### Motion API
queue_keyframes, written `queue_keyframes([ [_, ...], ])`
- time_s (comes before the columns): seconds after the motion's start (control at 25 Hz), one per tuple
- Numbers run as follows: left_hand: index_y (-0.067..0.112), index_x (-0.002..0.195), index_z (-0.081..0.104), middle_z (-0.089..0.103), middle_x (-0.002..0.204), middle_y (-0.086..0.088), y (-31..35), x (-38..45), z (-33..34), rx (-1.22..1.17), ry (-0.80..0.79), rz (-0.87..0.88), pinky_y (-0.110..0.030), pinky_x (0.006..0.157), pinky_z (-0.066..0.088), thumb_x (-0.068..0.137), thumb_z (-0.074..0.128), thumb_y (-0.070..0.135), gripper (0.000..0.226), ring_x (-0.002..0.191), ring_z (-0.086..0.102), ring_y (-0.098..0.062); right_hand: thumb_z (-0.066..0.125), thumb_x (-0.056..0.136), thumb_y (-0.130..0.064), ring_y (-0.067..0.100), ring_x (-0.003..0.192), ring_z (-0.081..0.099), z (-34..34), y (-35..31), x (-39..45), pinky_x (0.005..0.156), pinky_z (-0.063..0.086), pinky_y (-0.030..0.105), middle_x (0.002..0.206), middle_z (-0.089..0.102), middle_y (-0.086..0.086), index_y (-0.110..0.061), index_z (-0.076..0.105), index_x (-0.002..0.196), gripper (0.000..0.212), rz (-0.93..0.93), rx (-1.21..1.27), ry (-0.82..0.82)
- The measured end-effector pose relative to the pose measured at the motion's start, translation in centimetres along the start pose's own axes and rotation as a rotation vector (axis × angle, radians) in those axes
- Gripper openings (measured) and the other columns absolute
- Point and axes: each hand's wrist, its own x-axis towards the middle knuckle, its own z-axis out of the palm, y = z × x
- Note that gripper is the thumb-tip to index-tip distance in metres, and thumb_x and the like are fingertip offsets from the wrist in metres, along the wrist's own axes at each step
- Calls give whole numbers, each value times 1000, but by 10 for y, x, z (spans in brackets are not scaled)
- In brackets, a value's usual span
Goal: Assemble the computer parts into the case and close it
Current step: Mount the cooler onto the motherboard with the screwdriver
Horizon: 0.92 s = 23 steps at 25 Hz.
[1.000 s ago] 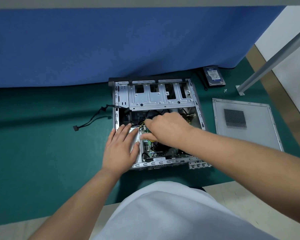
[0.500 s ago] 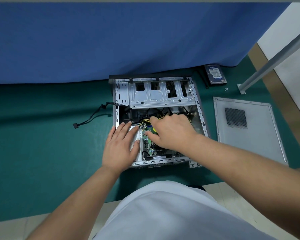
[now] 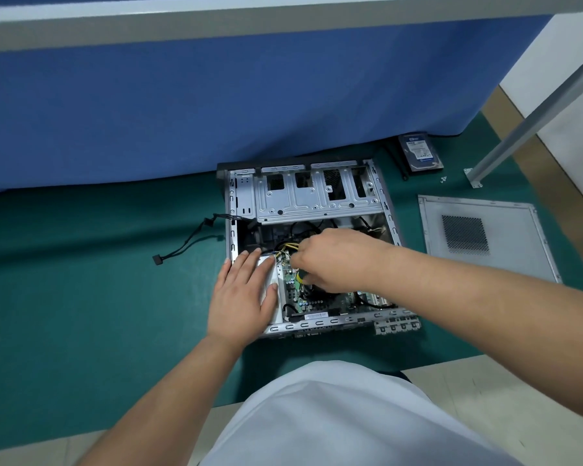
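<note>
Green mat [image 3: 81, 280] covers the floor; blue cloth [image 3: 216, 105] hangs behind it, beige tile [image 3: 485, 391] borders the mat's near edge, grey metal post [image 3: 532, 116] stands at the mat's right.

The right hand [image 3: 334, 258] hides its own fingertips and part of the motherboard [image 3: 295, 287] inside the case [image 3: 320, 203].

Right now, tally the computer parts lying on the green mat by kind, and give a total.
Open computer case: 1
Detached side panel: 1
Hard drive: 1
Total: 3
</note>
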Motion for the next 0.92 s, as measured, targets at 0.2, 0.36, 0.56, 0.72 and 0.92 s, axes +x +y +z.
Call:
queue_keyframes([
  [0.2,25,151,49,44,159,-3,0,0,0,3,-12,-6,-45,128,13,101,38,43,55,152,32,-22,29,102,-66,25,59,52,12,-18,12,49,26,29,65,49,-2,-19,55,92,55,258,-51,130],
  [0.36,25,150,50,44,159,-3,0,-1,0,7,-5,-5,-44,128,12,101,38,44,54,151,32,-22,58,100,-46,24,77,56,6,10,7,60,36,33,133,47,-1,-31,52,135,38,-19,137,16],
  [0.56,26,149,52,47,157,-3,-3,0,3,-1,9,-8,-44,128,14,100,42,43,53,150,34,-23,56,102,-33,25,84,63,10,14,0,67,47,34,119,59,-3,-31,63,128,26,-24,135,68],
  [0.72,26,148,52,47,157,-3,-3,0,4,-7,10,-6,-45,128,14,99,42,43,53,150,35,-23,33,106,-56,28,64,59,18,-4,7,53,34,30,71,50,-1,-18,54,93,45,216,-56,136],
  [0.92,26,148,52,47,157,-3,-1,0,2,-7,15,1,-44,128,14,99,40,43,54,150,35,-23,46,102,-57,29,85,62,10,19,7,61,41,35,108,54,2,-20,54,121,42,96,114,-10],
])
